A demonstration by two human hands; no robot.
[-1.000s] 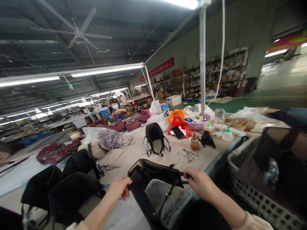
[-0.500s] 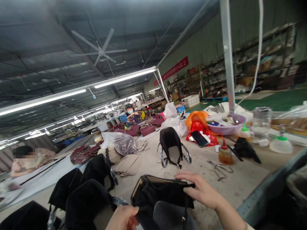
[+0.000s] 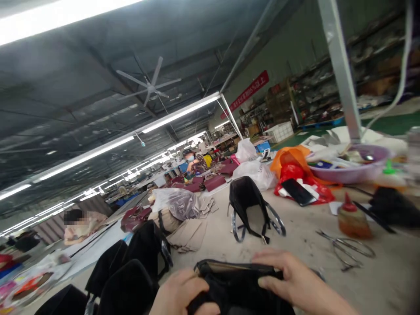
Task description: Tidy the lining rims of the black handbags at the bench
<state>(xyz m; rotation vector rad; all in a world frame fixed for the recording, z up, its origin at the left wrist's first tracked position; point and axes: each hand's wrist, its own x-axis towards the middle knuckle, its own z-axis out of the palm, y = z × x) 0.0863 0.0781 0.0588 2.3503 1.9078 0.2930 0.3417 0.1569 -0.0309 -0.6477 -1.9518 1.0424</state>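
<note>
A black bag [image 3: 243,286] with a tan-edged opening lies at the bottom centre, between both hands. My left hand [image 3: 187,291] grips its left rim, thumb and fingers closed on the edge. On the right rim, my right hand [image 3: 285,273] pinches the fabric between thumb and fingers. Another black bag [image 3: 249,201] with plastic-wrapped handles stands upright beyond them. Several more black bags [image 3: 127,284] are grouped to the left. The lower part of the held bag is cut off by the frame.
Scissors [image 3: 344,247] and a red-tipped glue bottle [image 3: 354,218] lie to the right. Behind are a phone [image 3: 298,192], a red plastic bag [image 3: 290,173] and a purple basin [image 3: 354,175]. Beige pieces [image 3: 188,234] lie left of centre. A person [image 3: 82,227] leans over the table at far left.
The view has turned left and tilted. My left hand has come further up onto the bag's left rim, and the held bag sits lower in view.
</note>
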